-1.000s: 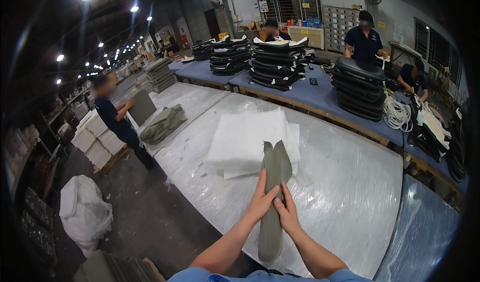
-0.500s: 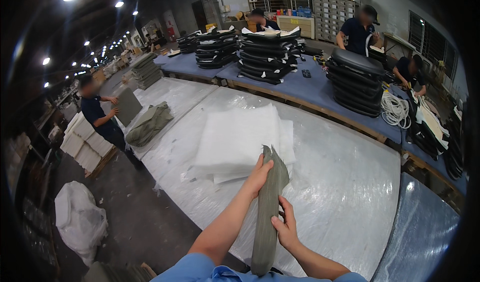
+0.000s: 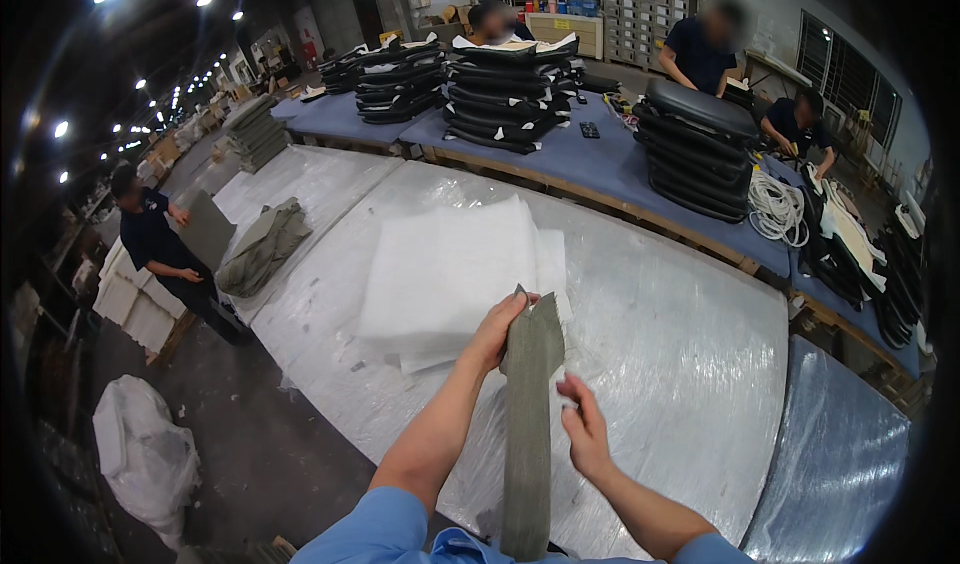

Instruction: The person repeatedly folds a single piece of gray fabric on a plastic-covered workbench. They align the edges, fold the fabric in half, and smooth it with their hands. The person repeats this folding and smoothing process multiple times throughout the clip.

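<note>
A long grey-green fabric piece (image 3: 527,444) hangs upright before my body, its upper end frayed and slightly parted. My left hand (image 3: 493,334) is closed on its upper left edge; the fingers behind the cloth are partly hidden. Just right of the fabric, my right hand (image 3: 585,429) is off it, fingers apart and nothing in them. Beyond both hands lies a stack of white padding sheets (image 3: 450,269) on the plastic-covered table (image 3: 680,334).
A crumpled grey-green cloth heap (image 3: 262,249) lies at the table's left, near a person holding a grey-green panel (image 3: 207,226). Across the far blue table (image 3: 600,169) stand black cushion-cover stacks (image 3: 505,104), a white cord coil (image 3: 777,209) and several people. A plastic-wrapped bundle (image 3: 145,454) sits on the floor.
My right hand has let go of the fabric and moved slightly right, its fingers opening. The fabric now hangs straighter, with its top spread wider. At left, the person's panel sits lower.
</note>
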Demonstrator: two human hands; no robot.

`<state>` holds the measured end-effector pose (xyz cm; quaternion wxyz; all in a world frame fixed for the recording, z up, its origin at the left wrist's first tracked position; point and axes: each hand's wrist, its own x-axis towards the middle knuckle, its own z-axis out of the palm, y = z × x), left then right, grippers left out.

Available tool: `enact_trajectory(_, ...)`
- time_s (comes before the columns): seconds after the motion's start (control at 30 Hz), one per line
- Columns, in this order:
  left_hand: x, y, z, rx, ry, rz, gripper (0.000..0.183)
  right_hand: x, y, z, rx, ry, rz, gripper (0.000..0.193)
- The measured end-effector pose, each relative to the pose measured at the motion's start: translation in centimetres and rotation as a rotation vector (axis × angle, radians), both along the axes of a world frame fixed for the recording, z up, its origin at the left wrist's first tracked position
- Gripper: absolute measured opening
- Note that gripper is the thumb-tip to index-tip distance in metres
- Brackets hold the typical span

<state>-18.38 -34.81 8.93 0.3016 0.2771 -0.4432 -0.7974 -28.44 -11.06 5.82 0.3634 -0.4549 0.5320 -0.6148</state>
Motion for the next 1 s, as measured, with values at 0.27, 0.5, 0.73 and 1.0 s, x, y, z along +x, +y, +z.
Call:
enact_trajectory(0.27,-0.3,-0.2,-1.6,-0.604,-0.207,0.514,0.022,-3.9,-15.0,0.5,-0.043,0.000,-0.084,0.043)
enact_trajectory(0.5,1.7,1.5,-2.8,-0.194,0.073,0.327,0.030,-2.1,-18.1,1.7,-0.127,-0.188,-0.131,0.025)
enact_trajectory(0.73,0.0,2.9,-3.8,-0.231,0.000,0.311,0.033,-3.8,-19.9,4.0,-0.012,0.097,-0.150,0.048)
enact_trajectory(1.0,-1.9,2.5,-4.1,-0.317,-0.077,0.315,0.035,-4.9,-22.8,5.0,0.082,0.287,-0.083,0.048)
